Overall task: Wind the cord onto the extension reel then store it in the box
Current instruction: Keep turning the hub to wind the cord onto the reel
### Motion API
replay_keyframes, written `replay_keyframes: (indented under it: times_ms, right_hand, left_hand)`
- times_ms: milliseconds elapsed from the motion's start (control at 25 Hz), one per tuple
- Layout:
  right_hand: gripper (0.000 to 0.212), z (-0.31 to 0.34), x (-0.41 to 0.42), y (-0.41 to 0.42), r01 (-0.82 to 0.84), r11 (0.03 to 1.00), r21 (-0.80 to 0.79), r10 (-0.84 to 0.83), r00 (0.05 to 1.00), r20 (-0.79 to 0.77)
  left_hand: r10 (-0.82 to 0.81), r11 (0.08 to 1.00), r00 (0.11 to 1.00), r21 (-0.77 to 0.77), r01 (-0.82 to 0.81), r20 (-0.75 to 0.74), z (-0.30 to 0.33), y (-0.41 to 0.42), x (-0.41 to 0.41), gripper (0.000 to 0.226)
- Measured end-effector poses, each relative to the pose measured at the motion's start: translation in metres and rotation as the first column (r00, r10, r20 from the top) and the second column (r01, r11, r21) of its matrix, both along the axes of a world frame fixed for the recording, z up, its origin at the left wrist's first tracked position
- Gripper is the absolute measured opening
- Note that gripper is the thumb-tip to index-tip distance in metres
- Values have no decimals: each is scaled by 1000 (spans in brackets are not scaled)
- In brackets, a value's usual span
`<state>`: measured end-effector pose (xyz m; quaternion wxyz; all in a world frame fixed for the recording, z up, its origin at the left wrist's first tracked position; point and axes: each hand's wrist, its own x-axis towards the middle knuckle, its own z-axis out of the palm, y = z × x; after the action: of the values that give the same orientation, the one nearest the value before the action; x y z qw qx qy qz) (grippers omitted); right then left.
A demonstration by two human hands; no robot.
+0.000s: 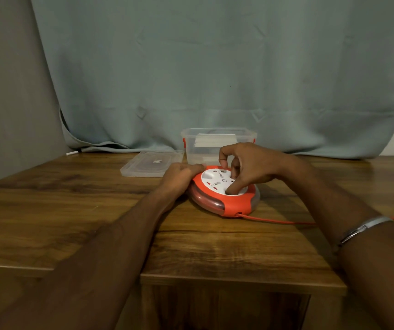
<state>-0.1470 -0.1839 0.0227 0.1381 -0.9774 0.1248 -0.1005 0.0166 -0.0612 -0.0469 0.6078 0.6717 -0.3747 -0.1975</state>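
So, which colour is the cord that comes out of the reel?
Orange-red, like the reel's rim; the cord shows best in the head view.

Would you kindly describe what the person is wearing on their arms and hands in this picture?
Both forearms are bare, with no sleeves in view. The right forearm carries a slim silver-coloured metal bangle with a ridged, textured section along part of its band. The left hand and right hand wear no gloves, and no rings or watch are visible on either.
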Motion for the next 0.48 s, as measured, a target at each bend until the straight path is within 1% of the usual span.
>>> replay_keyframes:
  times_ms: [120, 200, 280, 480]
  right_hand:
    - [44, -2, 3, 7, 48, 996, -80, -46, 999, 26]
    - [45, -4, 7, 11, 78, 991, -105, -74, 996, 40]
    - [46, -6, 10, 13, 104, 991, -82, -102, 994, 33]
    - [37, -2, 10, 17, 151, 989, 6, -150, 988, -29]
  left_hand:
    - [-4, 1000, 1000, -12, 5, 6, -1, 0, 0, 29]
    - [-9, 1000, 1000, -18, 9, 23, -1, 0, -1, 30]
    - [-11, 1000, 999, -18, 12, 40, -1, 0, 0, 31]
    - [-42, 999, 998, -19, 42, 36, 0, 1, -1, 27]
